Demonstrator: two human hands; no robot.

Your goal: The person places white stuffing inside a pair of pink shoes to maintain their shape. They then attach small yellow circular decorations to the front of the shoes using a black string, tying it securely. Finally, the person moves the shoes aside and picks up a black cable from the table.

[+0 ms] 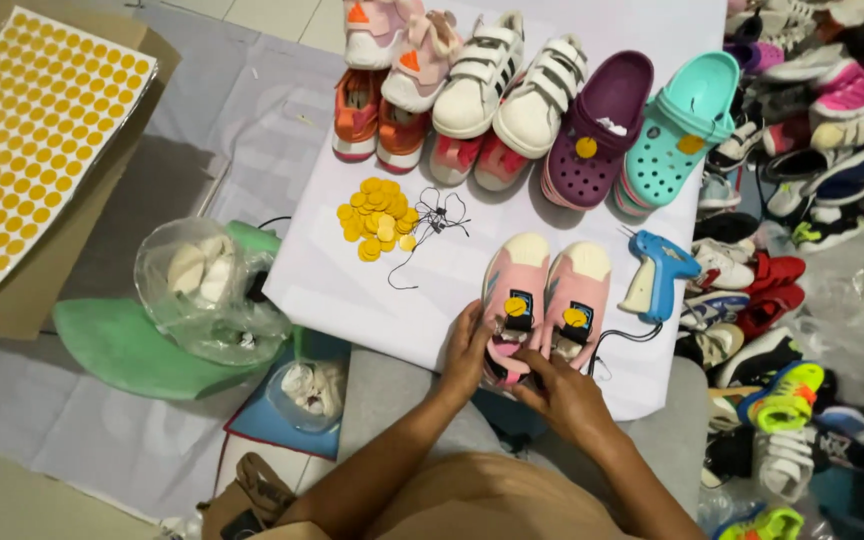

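**Asker:** While both hands are at the near edge of the board, what do they hold?

**Describer:** A pair of small pink shoes (544, 305) with cream toe caps, lying side by side, toes pointing away from the person. Each has a dark strap and a round yellow tag on top. The left hand (467, 352) curls around the outer side of the left shoe, fingers closed on it. The right hand (564, 397) rests at the heels of the pair, its fingers on the shoes; whether it truly grips them I cannot tell.

**Asker:** Where does the pair sit?

**Describer:** On a white board (332, 270) laid over the person's lap, at its near edge. Just to the right lies a blue tagging gun (658, 273).

**Asker:** Any containers?

**Describer:** A clear plastic bag (207, 290) left of the board holds pale, rounded pieces, too blurred to identify. A smaller clear bag (310, 390) below it holds something white.

**Asker:** Labels?

**Describer:** A loose heap of round yellow tags (377, 220) lies mid-board beside thin black strings (437, 218). At far left, a white sheet of yellow round stickers (32, 140) in tidy rows rests on brown cardboard (12, 310).

**Asker:** Other shoes?

**Describer:** Tagged pairs line the board's far edge, among them white strapped trainers (507, 85), a purple clog (597, 130) and a turquoise clog (680, 125). A mixed pile of shoes (812, 180) fills the right side.
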